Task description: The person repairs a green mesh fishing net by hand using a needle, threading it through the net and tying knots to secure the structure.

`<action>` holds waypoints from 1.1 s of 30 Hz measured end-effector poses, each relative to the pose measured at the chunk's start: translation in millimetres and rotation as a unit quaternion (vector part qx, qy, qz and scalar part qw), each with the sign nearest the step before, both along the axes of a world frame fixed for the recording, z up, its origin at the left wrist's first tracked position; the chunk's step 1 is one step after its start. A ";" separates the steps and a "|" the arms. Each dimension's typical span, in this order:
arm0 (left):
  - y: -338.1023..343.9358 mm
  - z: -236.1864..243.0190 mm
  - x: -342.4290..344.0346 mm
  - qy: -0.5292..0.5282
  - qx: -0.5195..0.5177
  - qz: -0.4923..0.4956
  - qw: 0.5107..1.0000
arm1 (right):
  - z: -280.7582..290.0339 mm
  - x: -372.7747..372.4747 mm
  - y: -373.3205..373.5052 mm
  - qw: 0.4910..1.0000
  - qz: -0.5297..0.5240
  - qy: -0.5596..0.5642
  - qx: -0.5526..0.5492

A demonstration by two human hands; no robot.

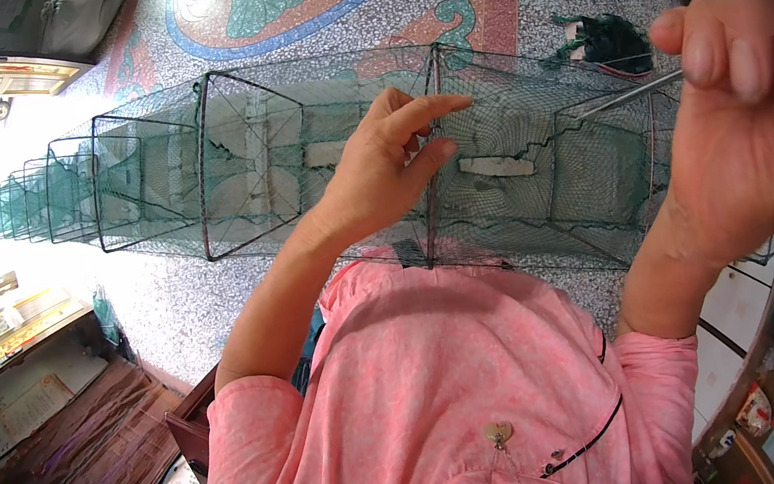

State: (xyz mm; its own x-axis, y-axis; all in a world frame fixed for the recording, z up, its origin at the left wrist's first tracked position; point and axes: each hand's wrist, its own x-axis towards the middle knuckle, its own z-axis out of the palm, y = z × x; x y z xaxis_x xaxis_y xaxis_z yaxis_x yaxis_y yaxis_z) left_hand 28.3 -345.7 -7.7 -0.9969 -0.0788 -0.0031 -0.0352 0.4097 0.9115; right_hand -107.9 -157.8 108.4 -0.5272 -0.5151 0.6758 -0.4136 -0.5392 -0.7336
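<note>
Green folding net trap (273,159) runs long-axis left-right across the floor. Left hand (390,165) pinches mesh at a frame rib mid-trap. Right hand (743,125), nearer the trap's right end, grips a thin metal rod (632,92) pointing left into the net.

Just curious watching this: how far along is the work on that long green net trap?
Done: the net trap stretches out framed and netted. In hand: the left hand pinches the mesh at a frame, and the right hand holds a thin metal rod. Left: cannot tell.
</note>
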 end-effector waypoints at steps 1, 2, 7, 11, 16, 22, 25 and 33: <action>-2.9 -0.6 -1.1 -0.009 0.026 -0.002 1.000 | -0.5 -0.1 -1.4 1.000 -0.014 0.019 -0.002; -6.1 -0.9 -2.3 -0.017 0.051 -0.005 0.999 | -0.6 0.4 -3.1 0.999 -0.028 0.037 -0.004; -26.0 10.2 -5.3 -0.051 0.267 0.043 0.961 | -10.6 6.0 9.3 0.925 -0.206 0.179 0.265; -42.3 6.9 -3.2 -0.045 0.259 0.032 0.964 | -2.4 -4.0 39.7 0.762 -0.087 -0.147 0.625; -30.3 14.6 -15.2 -0.026 0.281 0.028 0.959 | -21.8 -24.2 48.1 0.852 -0.284 -0.117 0.424; -40.6 15.9 -14.6 -0.063 0.313 0.134 0.938 | -54.5 3.4 16.1 0.936 -0.200 0.059 0.285; -42.9 18.5 -17.5 -0.080 0.253 0.097 0.959 | -70.4 18.6 -6.0 0.892 -0.179 0.147 0.388; -33.9 9.3 -15.4 -0.073 0.194 0.085 0.974 | -109.6 22.2 -19.5 0.875 -0.187 0.089 0.438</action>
